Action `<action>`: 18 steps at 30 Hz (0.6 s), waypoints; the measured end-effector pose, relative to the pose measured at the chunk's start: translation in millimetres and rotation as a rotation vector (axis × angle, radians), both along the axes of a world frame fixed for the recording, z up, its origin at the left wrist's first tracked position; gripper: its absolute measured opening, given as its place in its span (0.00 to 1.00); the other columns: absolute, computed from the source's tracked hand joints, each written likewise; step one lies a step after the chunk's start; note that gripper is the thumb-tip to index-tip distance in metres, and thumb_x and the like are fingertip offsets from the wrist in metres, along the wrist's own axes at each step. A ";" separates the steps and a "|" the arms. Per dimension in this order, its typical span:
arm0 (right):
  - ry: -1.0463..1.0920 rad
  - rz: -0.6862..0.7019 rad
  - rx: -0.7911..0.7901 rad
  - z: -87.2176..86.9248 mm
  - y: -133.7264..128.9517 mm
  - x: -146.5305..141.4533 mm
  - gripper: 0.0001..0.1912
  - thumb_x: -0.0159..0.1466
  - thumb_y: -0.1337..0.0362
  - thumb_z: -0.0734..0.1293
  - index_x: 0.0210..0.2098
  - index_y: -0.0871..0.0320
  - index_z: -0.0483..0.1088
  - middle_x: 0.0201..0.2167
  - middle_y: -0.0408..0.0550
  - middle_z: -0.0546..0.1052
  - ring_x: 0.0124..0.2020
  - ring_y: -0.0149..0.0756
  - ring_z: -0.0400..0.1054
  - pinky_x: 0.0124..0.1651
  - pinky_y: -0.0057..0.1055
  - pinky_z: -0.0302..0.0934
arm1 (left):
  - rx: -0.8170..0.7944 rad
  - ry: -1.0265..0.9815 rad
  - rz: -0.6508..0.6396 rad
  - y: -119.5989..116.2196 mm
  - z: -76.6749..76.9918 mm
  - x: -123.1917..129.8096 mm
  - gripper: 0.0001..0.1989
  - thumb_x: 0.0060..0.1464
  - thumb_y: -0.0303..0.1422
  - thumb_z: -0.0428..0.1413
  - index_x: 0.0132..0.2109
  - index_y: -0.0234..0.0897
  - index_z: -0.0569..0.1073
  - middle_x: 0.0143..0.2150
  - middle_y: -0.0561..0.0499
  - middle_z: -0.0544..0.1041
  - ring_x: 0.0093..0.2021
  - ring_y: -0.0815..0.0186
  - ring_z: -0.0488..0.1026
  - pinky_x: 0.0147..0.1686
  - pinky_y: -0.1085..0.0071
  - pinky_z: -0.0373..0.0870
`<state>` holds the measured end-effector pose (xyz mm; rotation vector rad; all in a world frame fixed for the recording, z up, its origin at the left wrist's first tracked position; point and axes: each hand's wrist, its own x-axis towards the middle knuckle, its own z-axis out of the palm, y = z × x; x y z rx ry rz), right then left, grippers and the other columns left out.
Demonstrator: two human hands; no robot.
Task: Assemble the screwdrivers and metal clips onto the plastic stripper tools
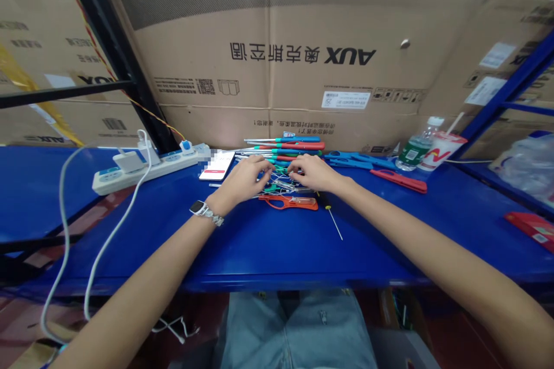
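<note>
My left hand (247, 177), with a watch (199, 207) on its wrist, is closed in a pinch over a pile of small metal and green parts (281, 183). Facing it from the right, my right hand (315, 173) also has its fingertips curled together above the pile. Whatever the fingers hold is too small to make out. Just in front of the pile lies an orange lighter casing (289, 202) with a clear window. Behind the hands, long-nosed lighters with blue, red and green handles (303, 146) lie stacked, metal tubes pointing left.
A phone (217, 165) and a white power strip (151, 167) lie left. A screwdriver (334, 222) is near the front. On the right are blue casings (357, 160), a red casing (400, 180), a bottle (419, 147) and a paper cup (442, 151). Cardboard (268, 23) stands behind.
</note>
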<state>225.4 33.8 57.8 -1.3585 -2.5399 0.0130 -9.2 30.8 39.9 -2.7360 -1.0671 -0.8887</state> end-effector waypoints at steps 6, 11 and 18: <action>-0.163 -0.030 -0.082 3.8 25.7 -24.9 0.07 0.64 0.71 0.68 0.31 0.58 0.77 0.38 0.51 0.82 0.47 0.47 0.72 0.48 0.39 0.56 | -0.039 -0.042 0.026 4.0 -19.2 -15.8 0.12 0.67 0.32 0.49 0.45 0.36 0.78 0.40 0.44 0.77 0.43 0.56 0.74 0.45 0.58 0.71; -0.133 -0.045 -0.056 7.9 25.5 -23.1 0.08 0.64 0.72 0.66 0.31 0.58 0.76 0.38 0.51 0.82 0.44 0.44 0.73 0.49 0.39 0.55 | -0.096 -0.067 0.059 2.3 -19.7 -19.8 0.13 0.67 0.32 0.49 0.44 0.36 0.78 0.41 0.44 0.77 0.44 0.55 0.74 0.46 0.58 0.71; 0.192 -0.066 0.072 4.4 26.0 -16.1 0.06 0.67 0.68 0.66 0.35 0.60 0.75 0.39 0.51 0.80 0.38 0.39 0.71 0.44 0.35 0.57 | -0.028 -0.097 0.151 8.1 -17.7 -22.6 0.12 0.67 0.33 0.49 0.43 0.36 0.77 0.41 0.44 0.77 0.43 0.55 0.74 0.45 0.57 0.72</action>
